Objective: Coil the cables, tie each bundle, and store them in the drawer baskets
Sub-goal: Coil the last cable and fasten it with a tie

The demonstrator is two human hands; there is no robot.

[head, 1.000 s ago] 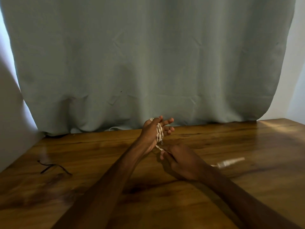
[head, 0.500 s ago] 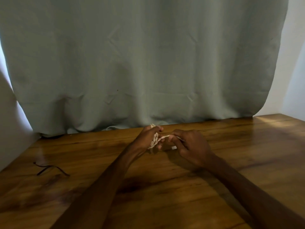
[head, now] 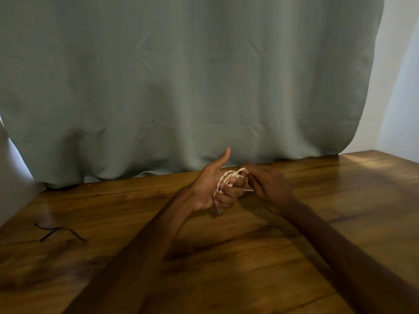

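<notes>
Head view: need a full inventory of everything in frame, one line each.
cable: one, white, braided, coiled round the left hand's fingers, above the table's far middle
thin strip: one, black, bent, lying loose on the table at near left; could be a tie, cannot tell
table: one, brown wood, glossy, fills the lower frame
curtain: one, grey-green, hangs behind the table's far edge
wall: one, white, far right beside the curtain
left hand: one, fingers curled round the coil, thumb up
right hand: one, pinches a loop at the coil's top
</notes>
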